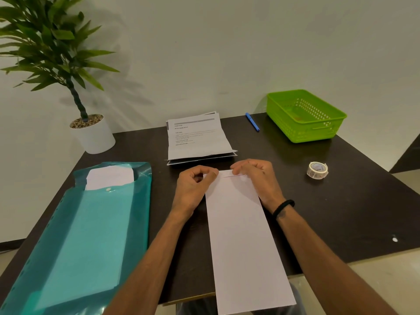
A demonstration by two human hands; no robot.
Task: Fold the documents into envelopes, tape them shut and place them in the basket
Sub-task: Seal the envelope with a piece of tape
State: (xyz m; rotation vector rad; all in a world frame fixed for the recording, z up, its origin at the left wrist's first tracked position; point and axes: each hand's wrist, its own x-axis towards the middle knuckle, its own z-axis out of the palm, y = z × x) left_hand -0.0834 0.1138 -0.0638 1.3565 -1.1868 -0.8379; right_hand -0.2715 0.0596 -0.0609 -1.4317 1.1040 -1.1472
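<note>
Both the left hand [197,182] and the right hand [254,176] pinch the flap at the far end of one long white envelope [241,235], lying at 6 o'clock on the worktop [341,212]. It looks light, thin and easy to crease, best held by its edges. One document stack [197,137] lies at 12 o'clock, one tape roll [317,170] at 3, and one basket [304,114] at 2.
</note>
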